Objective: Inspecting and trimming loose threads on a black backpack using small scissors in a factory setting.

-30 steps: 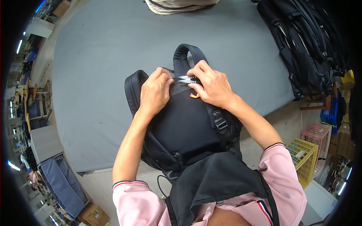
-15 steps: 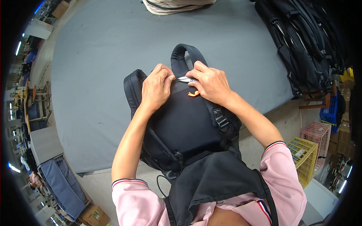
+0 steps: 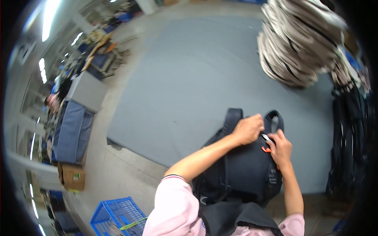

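A black backpack (image 3: 246, 169) lies on the grey-covered table (image 3: 185, 86) at its near edge, shoulder straps toward the far side. My right hand (image 3: 281, 149) is closed around small thread snips (image 3: 266, 137), their pale blades pointing toward my left hand. An orange cord (image 3: 266, 150) hangs below the snips at my right fingers. My left hand (image 3: 249, 129) pinches at the top edge of the backpack, between the strap bases. Whatever sits between those fingertips is too small and blurred to make out.
A tall pile of beige bags (image 3: 295, 47) stands at the table's far right. Black bags (image 3: 346, 141) hang or lie along the right edge. On the floor at lower left are a blue plastic crate (image 3: 118, 214) and a cardboard box (image 3: 72, 177).
The view has swung toward the left, so the backpack and hands now appear lower and further right. Both hands stay at the backpack's top edge, the snips still in the right.
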Motion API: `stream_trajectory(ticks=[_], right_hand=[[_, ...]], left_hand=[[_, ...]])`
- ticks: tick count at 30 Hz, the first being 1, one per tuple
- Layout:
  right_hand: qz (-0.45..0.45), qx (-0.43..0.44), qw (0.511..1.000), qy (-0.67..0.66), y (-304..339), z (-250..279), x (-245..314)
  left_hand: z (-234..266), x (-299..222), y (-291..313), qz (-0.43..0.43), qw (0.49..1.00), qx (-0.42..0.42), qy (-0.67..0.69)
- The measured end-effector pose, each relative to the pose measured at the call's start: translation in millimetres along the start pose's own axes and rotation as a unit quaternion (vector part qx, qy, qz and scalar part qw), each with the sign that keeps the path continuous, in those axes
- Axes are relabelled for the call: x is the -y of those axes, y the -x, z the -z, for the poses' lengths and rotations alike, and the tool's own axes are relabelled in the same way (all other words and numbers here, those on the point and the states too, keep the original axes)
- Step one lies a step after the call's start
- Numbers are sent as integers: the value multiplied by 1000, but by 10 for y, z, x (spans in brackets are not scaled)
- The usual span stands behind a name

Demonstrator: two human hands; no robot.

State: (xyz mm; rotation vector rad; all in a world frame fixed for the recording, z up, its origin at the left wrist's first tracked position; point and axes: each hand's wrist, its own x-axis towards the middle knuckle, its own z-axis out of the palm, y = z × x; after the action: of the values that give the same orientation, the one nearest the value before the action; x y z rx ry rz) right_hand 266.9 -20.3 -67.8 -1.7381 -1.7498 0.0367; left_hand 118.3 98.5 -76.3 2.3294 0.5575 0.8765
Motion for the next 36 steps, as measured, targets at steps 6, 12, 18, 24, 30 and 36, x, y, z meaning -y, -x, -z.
stream_trajectory(ticks=[6, 12, 18, 24, 30, 36], right_hand=[[-55, -25, 996, -66, 92, 66, 178], [-89, -17, 995, -50, 220, 102, 161], [-148, -91, 969, -178, 699, 209, -69], [-346, -120, 894, -258, 1834, 378, -312], [-289, 54, 881, -370, 1603, 699, 374], [-308, -68, 822, -474, 1170, 1097, 462]], left_hand=[[633, -534, 268, -71, 990, -49, -109], [923, -703, 1095, 234, 947, 31, -219], [877, -946, 2045, 339, 930, -50, -133], [845, -969, 2462, 322, 910, -173, -196], [1291, -1303, 1498, 304, 759, -262, 513], [1483, -919, 688, 243, 825, -189, 473]])
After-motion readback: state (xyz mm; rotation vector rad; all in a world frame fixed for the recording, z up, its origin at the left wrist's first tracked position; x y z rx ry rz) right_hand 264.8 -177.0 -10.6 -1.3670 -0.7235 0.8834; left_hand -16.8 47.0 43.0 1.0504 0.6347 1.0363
